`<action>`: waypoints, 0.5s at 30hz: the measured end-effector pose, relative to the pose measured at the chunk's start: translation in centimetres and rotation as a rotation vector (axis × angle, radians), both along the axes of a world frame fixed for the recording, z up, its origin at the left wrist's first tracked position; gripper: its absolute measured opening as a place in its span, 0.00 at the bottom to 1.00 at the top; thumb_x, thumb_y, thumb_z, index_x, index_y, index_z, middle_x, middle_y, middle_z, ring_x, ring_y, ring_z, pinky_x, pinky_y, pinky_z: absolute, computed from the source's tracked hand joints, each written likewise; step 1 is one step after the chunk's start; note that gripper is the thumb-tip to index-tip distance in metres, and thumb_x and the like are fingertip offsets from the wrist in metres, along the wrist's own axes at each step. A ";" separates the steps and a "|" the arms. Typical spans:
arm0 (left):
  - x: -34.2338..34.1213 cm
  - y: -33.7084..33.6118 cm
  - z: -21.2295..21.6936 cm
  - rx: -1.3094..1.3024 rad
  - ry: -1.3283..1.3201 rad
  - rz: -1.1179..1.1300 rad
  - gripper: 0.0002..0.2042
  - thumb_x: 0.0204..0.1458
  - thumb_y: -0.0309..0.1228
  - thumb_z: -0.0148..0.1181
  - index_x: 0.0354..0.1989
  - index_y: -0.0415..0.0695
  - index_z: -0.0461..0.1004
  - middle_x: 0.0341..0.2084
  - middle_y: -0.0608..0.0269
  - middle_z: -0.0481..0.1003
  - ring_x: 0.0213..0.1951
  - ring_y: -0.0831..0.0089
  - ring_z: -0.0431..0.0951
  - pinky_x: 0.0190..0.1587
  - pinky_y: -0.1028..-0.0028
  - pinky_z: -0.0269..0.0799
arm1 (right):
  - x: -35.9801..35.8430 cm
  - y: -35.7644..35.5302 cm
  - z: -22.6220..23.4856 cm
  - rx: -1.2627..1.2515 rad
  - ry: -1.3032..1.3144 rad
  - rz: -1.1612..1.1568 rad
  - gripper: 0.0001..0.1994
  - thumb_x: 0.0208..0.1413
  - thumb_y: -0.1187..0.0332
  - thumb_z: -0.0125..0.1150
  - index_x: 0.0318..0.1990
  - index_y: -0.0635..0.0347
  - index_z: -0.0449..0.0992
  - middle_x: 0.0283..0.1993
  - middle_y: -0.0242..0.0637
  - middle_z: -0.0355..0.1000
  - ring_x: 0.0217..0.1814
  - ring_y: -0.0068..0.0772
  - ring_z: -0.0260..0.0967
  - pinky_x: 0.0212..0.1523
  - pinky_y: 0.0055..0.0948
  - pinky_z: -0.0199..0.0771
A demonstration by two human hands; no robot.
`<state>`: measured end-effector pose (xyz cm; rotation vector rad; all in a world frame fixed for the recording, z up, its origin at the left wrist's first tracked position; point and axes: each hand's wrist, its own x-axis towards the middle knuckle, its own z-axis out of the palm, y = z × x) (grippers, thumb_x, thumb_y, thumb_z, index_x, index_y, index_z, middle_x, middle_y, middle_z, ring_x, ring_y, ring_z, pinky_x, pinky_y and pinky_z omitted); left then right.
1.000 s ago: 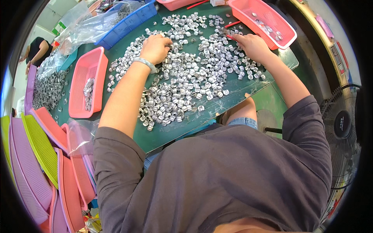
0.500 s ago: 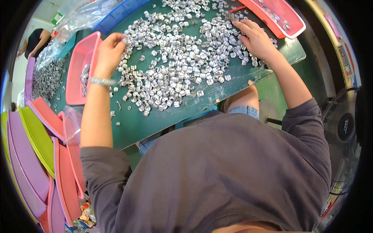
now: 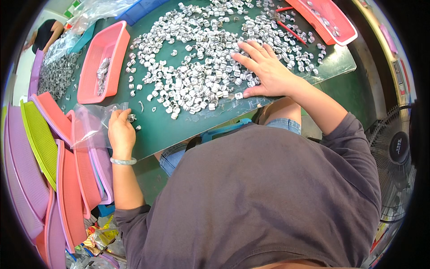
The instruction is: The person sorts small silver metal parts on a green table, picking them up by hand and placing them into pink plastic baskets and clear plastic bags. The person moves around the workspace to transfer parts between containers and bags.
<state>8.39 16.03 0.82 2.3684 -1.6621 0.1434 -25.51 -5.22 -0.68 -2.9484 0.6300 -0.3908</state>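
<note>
Head view shows me probable hand-gathering: right hand point(image 3: 266, 74) splayed, seemingly empty, over the silvery pile point(image 3: 201, 83), left hand point(image 3: 121, 133) curled leftward of it, hold unclear; next sweep should need low fingers.

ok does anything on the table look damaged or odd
The dark green tabletop is scuffed along its near edge, so it looks worn. A thin, curved silver sliver lies near the bare left hand, apart from the main spread of small, rounded silver metal pieces and unlike them in shape.
</note>
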 end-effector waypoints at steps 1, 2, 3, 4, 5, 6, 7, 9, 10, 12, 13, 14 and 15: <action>-0.4 0.1 0.0 -0.037 -0.038 -0.004 0.10 0.43 0.21 0.49 0.34 0.39 0.72 0.34 0.54 0.69 0.37 0.58 0.69 0.40 0.67 0.64 | 0.4 -0.1 -0.1 -0.015 0.003 -0.022 0.40 0.36 0.45 0.59 0.57 0.49 0.52 0.60 0.46 0.46 0.62 0.52 0.41 0.57 0.56 0.40; -1.2 0.0 0.1 -0.077 -0.008 -0.052 0.10 0.42 0.22 0.50 0.35 0.39 0.71 0.34 0.54 0.69 0.38 0.58 0.68 0.41 0.67 0.63 | 0.6 -0.2 -0.3 -0.030 0.006 -0.046 0.40 0.36 0.45 0.59 0.57 0.49 0.52 0.60 0.46 0.46 0.63 0.52 0.41 0.57 0.56 0.40; -2.2 -0.4 0.3 -0.121 0.021 -0.104 0.11 0.42 0.23 0.51 0.36 0.38 0.71 0.35 0.54 0.69 0.39 0.57 0.67 0.42 0.66 0.63 | 0.7 -0.2 -0.5 -0.018 0.007 -0.073 0.39 0.38 0.44 0.58 0.58 0.49 0.52 0.60 0.45 0.46 0.63 0.51 0.41 0.57 0.55 0.40; -3.3 -0.8 0.6 -0.165 0.046 -0.156 0.11 0.42 0.23 0.52 0.37 0.38 0.70 0.36 0.53 0.68 0.40 0.57 0.67 0.42 0.66 0.62 | 0.8 -0.4 -0.6 -0.020 0.007 -0.093 0.39 0.38 0.44 0.57 0.57 0.49 0.52 0.60 0.45 0.46 0.63 0.50 0.40 0.58 0.55 0.39; -4.5 -1.0 0.6 -0.136 0.070 -0.230 0.14 0.42 0.26 0.54 0.40 0.39 0.69 0.38 0.52 0.68 0.42 0.56 0.66 0.45 0.66 0.61 | 0.9 -0.5 -0.7 -0.023 0.009 -0.117 0.39 0.37 0.44 0.57 0.57 0.50 0.52 0.60 0.45 0.47 0.63 0.50 0.40 0.58 0.54 0.39; -5.6 -1.2 0.7 -0.110 0.088 -0.304 0.17 0.42 0.28 0.56 0.43 0.39 0.68 0.41 0.51 0.67 0.43 0.55 0.66 0.47 0.66 0.60 | 1.0 -0.7 -0.7 -0.029 0.005 -0.142 0.39 0.37 0.44 0.57 0.57 0.50 0.53 0.60 0.45 0.48 0.63 0.50 0.40 0.58 0.53 0.39; -6.8 -1.6 0.6 -0.075 0.123 -0.329 0.20 0.41 0.30 0.58 0.45 0.39 0.67 0.43 0.49 0.66 0.44 0.54 0.65 0.48 0.65 0.60 | 1.1 -1.1 -0.6 -0.036 -0.010 -0.152 0.39 0.37 0.44 0.58 0.57 0.50 0.53 0.60 0.45 0.48 0.63 0.50 0.41 0.58 0.53 0.40; -8.4 -1.7 -0.2 -0.068 0.183 -0.354 0.26 0.37 0.32 0.62 0.47 0.38 0.64 0.44 0.46 0.63 0.45 0.52 0.64 0.48 0.65 0.60 | 1.7 -1.8 -1.0 -0.032 -0.036 -0.164 0.39 0.37 0.44 0.58 0.56 0.52 0.55 0.59 0.46 0.49 0.63 0.52 0.41 0.57 0.53 0.42; -8.9 -1.9 -0.5 -0.099 0.213 -0.357 0.28 0.35 0.32 0.63 0.48 0.38 0.63 0.44 0.45 0.62 0.45 0.52 0.63 0.48 0.66 0.60 | 2.3 -2.3 -1.4 -0.027 -0.046 -0.178 0.39 0.37 0.44 0.57 0.56 0.52 0.55 0.59 0.47 0.49 0.63 0.53 0.41 0.57 0.52 0.42; -9.9 -3.2 0.0 -0.065 0.354 -0.332 0.30 0.33 0.30 0.65 0.48 0.37 0.62 0.43 0.46 0.61 0.44 0.52 0.63 0.47 0.66 0.60 | 2.3 -3.1 -2.0 -0.037 -0.103 -0.211 0.39 0.37 0.44 0.57 0.57 0.52 0.55 0.58 0.49 0.50 0.62 0.53 0.42 0.57 0.51 0.41; -10.2 -3.5 0.2 -0.054 0.383 -0.325 0.30 0.32 0.30 0.66 0.48 0.36 0.62 0.41 0.48 0.60 0.43 0.53 0.64 0.45 0.66 0.62 | 2.5 -3.1 -1.6 -0.029 -0.126 -0.226 0.38 0.37 0.44 0.57 0.56 0.52 0.55 0.58 0.49 0.50 0.62 0.53 0.43 0.57 0.51 0.41; -10.3 -4.0 0.1 -0.077 0.323 -0.385 0.29 0.32 0.30 0.66 0.47 0.36 0.63 0.41 0.48 0.61 0.42 0.54 0.64 0.43 0.67 0.62 | 2.5 -3.3 -1.3 -0.041 -0.114 -0.262 0.38 0.38 0.45 0.58 0.56 0.53 0.56 0.57 0.48 0.51 0.62 0.52 0.43 0.57 0.50 0.42; -10.4 -4.0 0.0 -0.053 0.307 -0.374 0.29 0.32 0.30 0.66 0.46 0.36 0.63 0.40 0.48 0.61 0.42 0.55 0.64 0.43 0.67 0.63 | 2.6 -3.4 -1.4 -0.022 -0.121 -0.275 0.37 0.38 0.45 0.58 0.55 0.54 0.56 0.57 0.48 0.51 0.61 0.52 0.43 0.57 0.50 0.42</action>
